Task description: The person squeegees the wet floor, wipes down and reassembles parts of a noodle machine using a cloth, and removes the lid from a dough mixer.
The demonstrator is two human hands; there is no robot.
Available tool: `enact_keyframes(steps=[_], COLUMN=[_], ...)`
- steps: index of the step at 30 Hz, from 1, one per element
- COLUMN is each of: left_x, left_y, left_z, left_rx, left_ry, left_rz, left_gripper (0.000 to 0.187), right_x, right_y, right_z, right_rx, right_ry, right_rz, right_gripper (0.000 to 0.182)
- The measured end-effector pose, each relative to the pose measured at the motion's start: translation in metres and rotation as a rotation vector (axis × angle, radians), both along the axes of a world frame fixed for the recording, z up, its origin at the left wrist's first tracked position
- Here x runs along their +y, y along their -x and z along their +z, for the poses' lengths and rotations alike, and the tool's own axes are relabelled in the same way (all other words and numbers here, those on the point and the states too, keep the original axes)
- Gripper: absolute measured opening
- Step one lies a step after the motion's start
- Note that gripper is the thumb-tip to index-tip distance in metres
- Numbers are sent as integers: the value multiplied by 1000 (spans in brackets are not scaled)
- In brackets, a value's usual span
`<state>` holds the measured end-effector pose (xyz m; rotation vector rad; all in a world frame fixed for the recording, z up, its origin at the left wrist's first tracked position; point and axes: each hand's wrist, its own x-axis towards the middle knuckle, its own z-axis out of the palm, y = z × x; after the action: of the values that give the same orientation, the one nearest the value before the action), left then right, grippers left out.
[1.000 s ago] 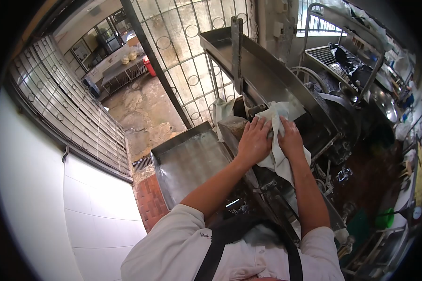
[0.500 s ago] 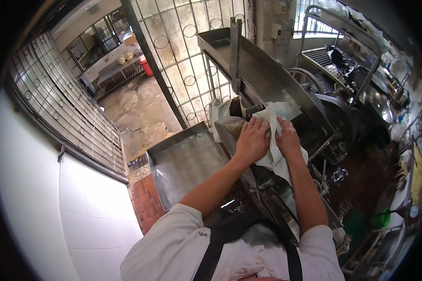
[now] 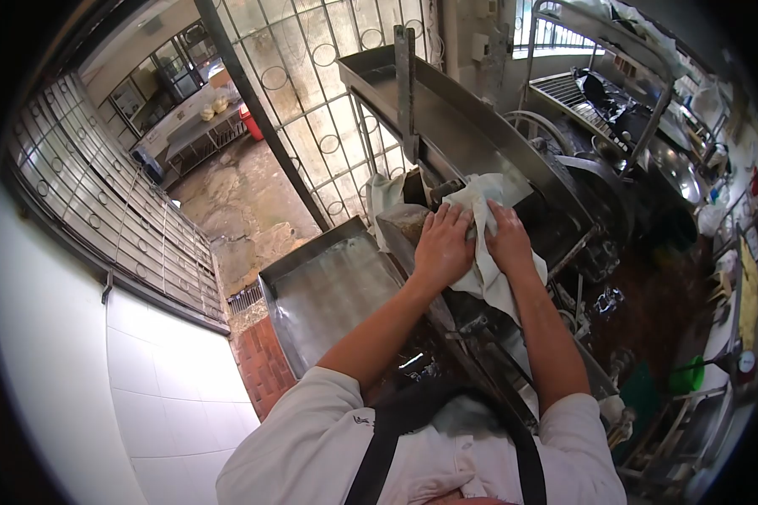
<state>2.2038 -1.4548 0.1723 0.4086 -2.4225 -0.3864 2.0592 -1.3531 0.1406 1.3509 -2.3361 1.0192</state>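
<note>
- Left hand (image 3: 444, 250): laid palm down, fingers extended and close together, along the near-left edge of the cloth; whether any fabric is pinched beneath cannot be told.
- Right hand (image 3: 510, 242): set just beside the left, fingers bent over the cloth; contact is seen, but a firm grasp cannot be confirmed.
- Pale cloth (image 3: 499, 284): one, creased, raised in a fold between the hands; draped over the metal equipment in front of the body, its lower end hanging past the right wrist.
- Second pale fabric (image 3: 382, 204): hung beyond the left hand, behind a worn, rounded metal end (image 3: 404, 224); whether it is joined to the cloth cannot be told.
- Metal trough (image 3: 463, 109): long, tilted, placed beyond the hands; an upright metal post (image 3: 406, 93) is stood against its near side.
- Shallow metal tray (image 3: 324, 290): placed to the left of the equipment, apart from both hands.
- Step in hand, as judged: the cloth is being pressed or wiped against the surface beneath by both hands.
- Next move, as judged: even pressure and a secure hold on the fold are called for, with fingertips kept clear of the metal edges.
</note>
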Motion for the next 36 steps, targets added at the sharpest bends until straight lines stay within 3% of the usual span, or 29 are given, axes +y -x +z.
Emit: enact_keyframes(steps=[36], left_x=[-1], left_y=[1], left_z=[-4], left_rx=[1], left_ry=[14], left_rz=[8], left_gripper=[51], right_x=[-2], right_y=[6], right_z=[-5], right_rx=[36], right_ry=[4], right_rz=[18], right_gripper=[57])
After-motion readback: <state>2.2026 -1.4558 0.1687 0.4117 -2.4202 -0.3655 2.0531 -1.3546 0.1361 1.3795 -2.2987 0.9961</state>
